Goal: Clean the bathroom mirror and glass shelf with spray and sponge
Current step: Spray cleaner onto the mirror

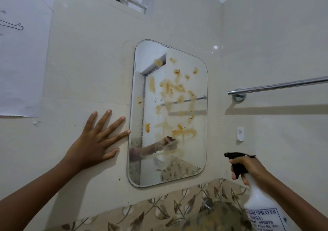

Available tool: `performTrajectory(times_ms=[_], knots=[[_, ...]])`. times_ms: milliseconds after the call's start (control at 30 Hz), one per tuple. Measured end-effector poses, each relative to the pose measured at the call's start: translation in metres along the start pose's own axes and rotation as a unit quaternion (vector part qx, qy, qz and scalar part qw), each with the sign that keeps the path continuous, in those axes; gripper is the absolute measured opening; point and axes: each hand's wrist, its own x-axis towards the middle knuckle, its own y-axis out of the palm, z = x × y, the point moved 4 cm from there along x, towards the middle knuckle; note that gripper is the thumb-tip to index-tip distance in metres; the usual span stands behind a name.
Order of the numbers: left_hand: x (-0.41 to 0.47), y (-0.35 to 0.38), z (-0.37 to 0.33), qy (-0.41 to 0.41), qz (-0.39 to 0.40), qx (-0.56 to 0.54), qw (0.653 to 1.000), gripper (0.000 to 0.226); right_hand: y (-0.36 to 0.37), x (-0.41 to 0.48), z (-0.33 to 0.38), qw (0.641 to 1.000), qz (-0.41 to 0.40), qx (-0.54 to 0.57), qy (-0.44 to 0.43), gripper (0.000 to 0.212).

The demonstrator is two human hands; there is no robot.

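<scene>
Mirror [168,113]: hanging on the cream tiled wall at centre of view, with rounded corners. Orange-brown smears [183,133] are covering much of its upper and middle glass, and fine droplets are sitting along the left part. I am holding the white spray bottle [260,200] in my right hand [248,167], fingers curled round the black trigger head. The nozzle is pointing left toward the mirror, apart from the glass. My left hand [95,142] is lying flat on the wall, fingers spread wide, one fingertip touching the mirror's left edge. Towel rail [276,86] on the right; paper sheet [21,53] taped up on the left.
</scene>
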Motion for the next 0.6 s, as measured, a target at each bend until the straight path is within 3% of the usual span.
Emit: performTrajectory(times_ms=[100, 267, 467, 600], knots=[[0.0, 0.0, 0.0, 0.0, 0.001, 0.003, 1.0, 0.061, -0.003, 0.008, 0.021, 1.0, -0.01, 0.013, -0.019, 0.027], [0.0, 0.0, 0.0, 0.001, -0.001, 0.001, 1.0, 0.061, -0.006, 0.023, 0.113, 0.993, -0.013, 0.046, -0.107, 0.017], [-0.001, 0.0, 0.001, 0.0, -0.002, 0.0, 1.0, 0.061, -0.016, 0.039, 0.187, 0.971, -0.08, 0.138, -0.179, 0.012], [-0.002, -0.001, 0.001, 0.0, 0.018, 0.001, 1.0, 0.062, -0.005, 0.017, 0.19, 0.979, -0.025, 0.107, -0.171, 0.009]])
